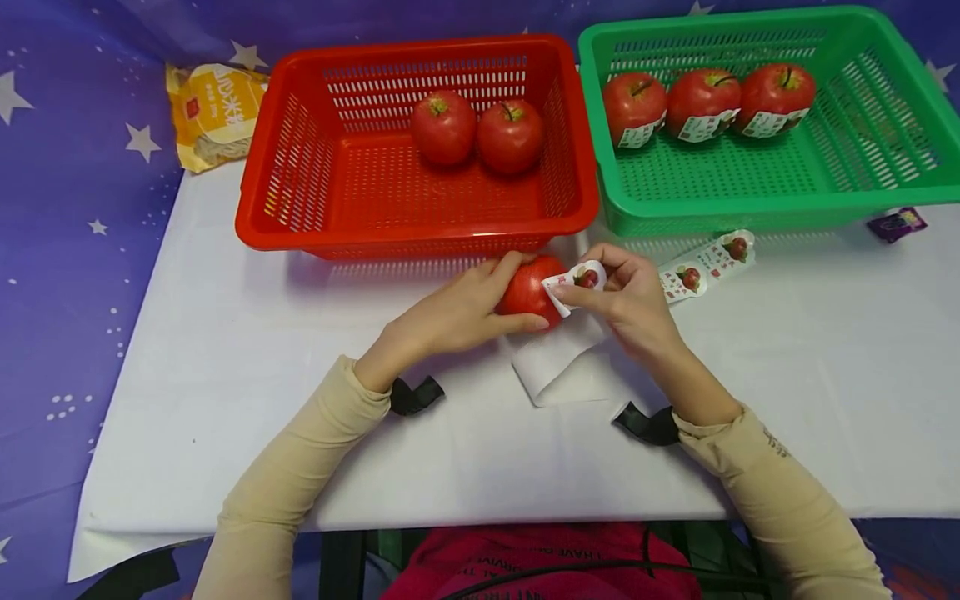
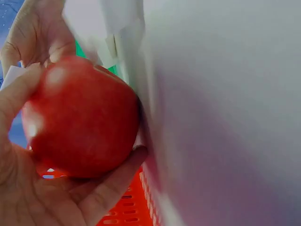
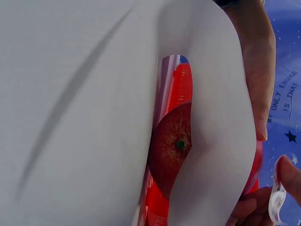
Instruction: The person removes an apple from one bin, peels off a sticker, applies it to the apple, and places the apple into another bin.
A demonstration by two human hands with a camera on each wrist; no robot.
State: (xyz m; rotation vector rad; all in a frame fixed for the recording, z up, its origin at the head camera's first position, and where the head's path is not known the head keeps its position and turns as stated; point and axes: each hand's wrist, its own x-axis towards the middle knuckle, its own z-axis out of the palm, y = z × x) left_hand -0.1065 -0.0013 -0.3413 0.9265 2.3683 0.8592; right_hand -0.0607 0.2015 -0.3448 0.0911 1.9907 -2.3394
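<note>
My left hand (image 1: 457,310) grips a red apple (image 1: 525,285) in front of the red basket, its thumb along the near side and its fingers over the far side. In the left wrist view the apple (image 2: 84,117) sits between spread thumb and fingers. At the apple's right side my right hand (image 1: 641,304) pinches a white sticker label (image 1: 589,276) printed with a red fruit. One folded edge of the label lies against the apple. Below them a blank white paper strip (image 1: 551,367) curls on the table; in the right wrist view this strip (image 3: 211,122) partly hides the apple (image 3: 171,146).
The red basket (image 1: 420,229) holds two apples without labels. Three labelled apples stand in the green basket (image 1: 765,206). A strip of printed labels (image 1: 712,262) lies near it. A yellow packet (image 1: 217,112) is at the back left, a small purple packet (image 1: 897,223) at the right.
</note>
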